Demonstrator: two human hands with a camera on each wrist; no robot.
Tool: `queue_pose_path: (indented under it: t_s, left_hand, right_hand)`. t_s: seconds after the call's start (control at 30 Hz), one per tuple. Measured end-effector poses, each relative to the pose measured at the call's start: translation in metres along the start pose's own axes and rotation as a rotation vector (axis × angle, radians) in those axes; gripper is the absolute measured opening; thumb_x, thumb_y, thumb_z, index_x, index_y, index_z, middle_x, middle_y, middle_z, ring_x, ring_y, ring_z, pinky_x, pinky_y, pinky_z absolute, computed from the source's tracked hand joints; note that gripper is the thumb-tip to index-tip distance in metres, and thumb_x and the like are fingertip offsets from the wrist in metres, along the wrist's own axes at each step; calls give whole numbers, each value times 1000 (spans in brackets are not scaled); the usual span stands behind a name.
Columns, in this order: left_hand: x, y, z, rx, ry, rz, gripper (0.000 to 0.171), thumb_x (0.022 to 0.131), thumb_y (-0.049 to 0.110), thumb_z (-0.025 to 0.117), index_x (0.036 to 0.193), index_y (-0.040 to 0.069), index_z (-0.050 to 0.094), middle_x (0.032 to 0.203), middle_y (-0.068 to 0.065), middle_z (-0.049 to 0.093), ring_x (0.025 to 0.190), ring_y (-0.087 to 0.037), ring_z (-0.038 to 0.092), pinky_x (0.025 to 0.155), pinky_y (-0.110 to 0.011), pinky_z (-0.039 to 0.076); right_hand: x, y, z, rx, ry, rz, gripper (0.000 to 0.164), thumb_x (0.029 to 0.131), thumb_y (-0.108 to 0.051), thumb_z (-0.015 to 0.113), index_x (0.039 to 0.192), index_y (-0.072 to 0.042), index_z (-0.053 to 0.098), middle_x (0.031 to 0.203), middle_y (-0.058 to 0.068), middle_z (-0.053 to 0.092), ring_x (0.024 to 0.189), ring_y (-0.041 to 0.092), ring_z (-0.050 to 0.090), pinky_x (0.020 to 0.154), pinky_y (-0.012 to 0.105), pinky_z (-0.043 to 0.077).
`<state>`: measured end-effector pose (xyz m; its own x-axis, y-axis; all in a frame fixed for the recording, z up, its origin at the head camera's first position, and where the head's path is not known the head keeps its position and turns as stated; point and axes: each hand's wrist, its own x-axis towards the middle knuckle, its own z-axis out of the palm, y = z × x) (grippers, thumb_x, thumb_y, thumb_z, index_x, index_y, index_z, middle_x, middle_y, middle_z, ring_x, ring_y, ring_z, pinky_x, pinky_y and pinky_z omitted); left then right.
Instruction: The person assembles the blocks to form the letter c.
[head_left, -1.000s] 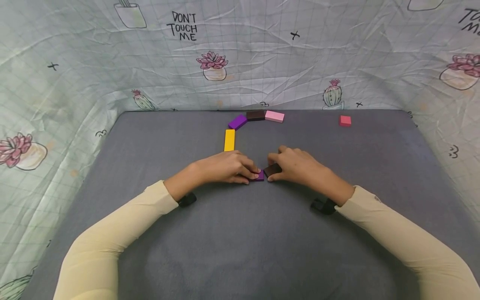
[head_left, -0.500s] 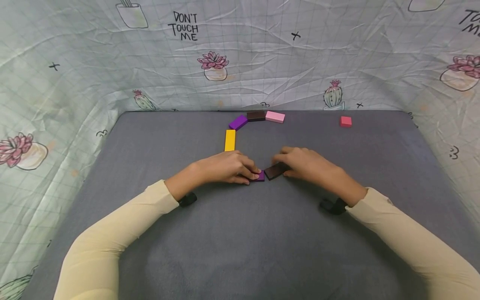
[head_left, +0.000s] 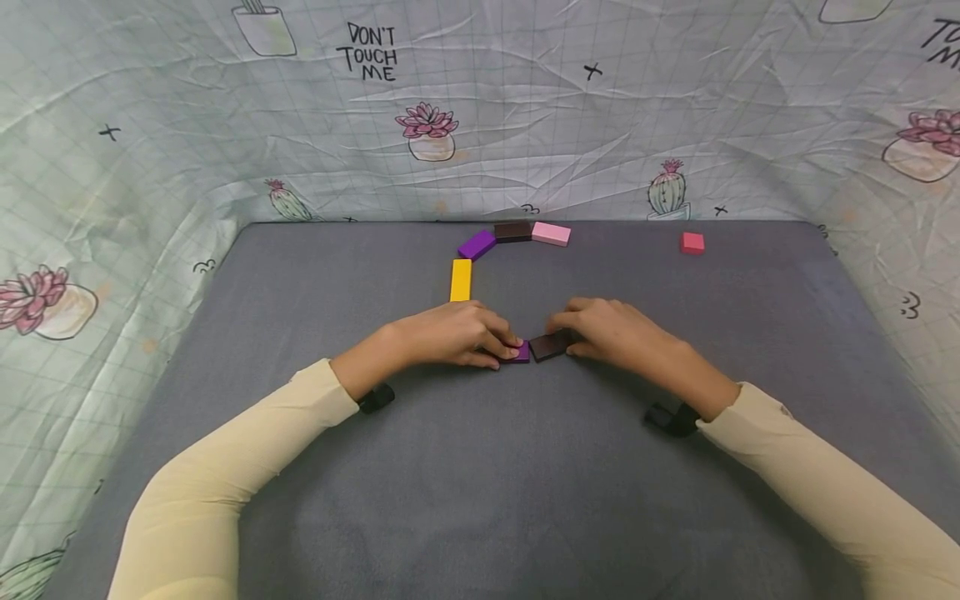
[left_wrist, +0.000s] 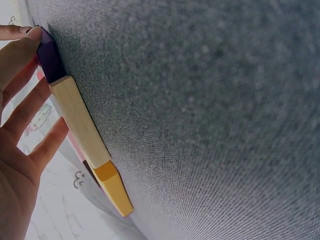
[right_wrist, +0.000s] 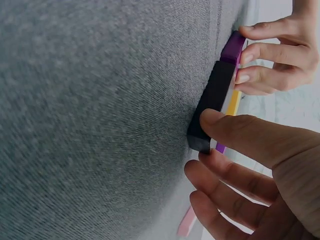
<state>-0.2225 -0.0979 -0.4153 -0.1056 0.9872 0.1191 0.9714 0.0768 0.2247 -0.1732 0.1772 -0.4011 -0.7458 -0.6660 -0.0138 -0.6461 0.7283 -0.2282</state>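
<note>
Several flat wooden blocks lie on a grey table. My left hand (head_left: pixel 459 335) pinches a purple block (head_left: pixel 521 354) between thumb and fingertips. A cream block (left_wrist: pixel 80 122), hidden under that hand in the head view, runs from the purple block to a yellow block (head_left: pixel 461 280). My right hand (head_left: pixel 618 331) pinches a dark brown block (head_left: pixel 549 345) near its right end, thumb (right_wrist: pixel 235 127) on the near side and a fingertip at the end. The dark block's left end sits right at the purple block's right end, slightly angled to it.
Beyond the yellow block, the curve continues with another purple block (head_left: pixel 477 245), a dark brown block (head_left: pixel 512 232) and a pink block (head_left: pixel 551 234). A small red block (head_left: pixel 692 243) lies apart at the back right. Printed cloth (head_left: pixel 510 117) hangs behind the table (head_left: pixel 480 483).
My right hand has slid right along the dark brown block, exposing more of it. That block has turned slightly, closer in line with the purple one. My left hand has stayed put.
</note>
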Motion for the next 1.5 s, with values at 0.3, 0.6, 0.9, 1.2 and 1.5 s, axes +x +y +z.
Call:
queue_pose_path:
  t_s: [0.3, 0.6, 0.9, 1.2, 1.5]
  left_hand:
    - [0, -1, 0, 7, -10, -12, 25, 93, 19, 76, 116, 10, 79, 114, -3, 72, 107, -14, 69, 95, -27, 53]
    - [1, -1, 0, 1, -18, -29, 26, 93, 19, 77, 117, 10, 78, 114, -3, 72, 107, -14, 69, 95, -27, 53]
    - [1, -2, 0, -17, -32, -39, 27, 93, 20, 77, 118, 10, 78, 115, -3, 72, 108, -14, 69, 95, -26, 53]
    - [1, -1, -2, -17, -41, -42, 28, 92, 21, 78, 118, 10, 78, 114, -3, 72, 107, -14, 69, 95, -26, 53]
    - [1, 0, -2, -11, -46, -50, 29, 92, 21, 78, 119, 11, 78, 114, -2, 72, 107, -13, 69, 96, -26, 53]
  right_hand:
    - [-2, 0, 3, -4, 15, -1, 35, 84, -12, 84, 118, -14, 74, 105, 6, 68, 90, 21, 67, 73, 41, 57]
    - [-12, 25, -28, 38, 11, 138, 46, 92, -17, 78, 135, -9, 65, 128, 15, 60, 111, 31, 63, 91, 51, 53]
    - [-29, 108, -60, -1, -15, 271, 41, 95, -3, 68, 135, -1, 61, 132, 29, 54, 114, 46, 58, 88, 60, 49]
    - [-42, 188, -68, -46, -32, 186, 56, 83, 22, 54, 136, 3, 59, 137, 34, 53, 124, 52, 51, 100, 64, 42]
    - [-45, 216, -57, -27, -51, 95, 67, 77, 29, 50, 138, 3, 59, 140, 29, 55, 132, 49, 48, 106, 63, 37]
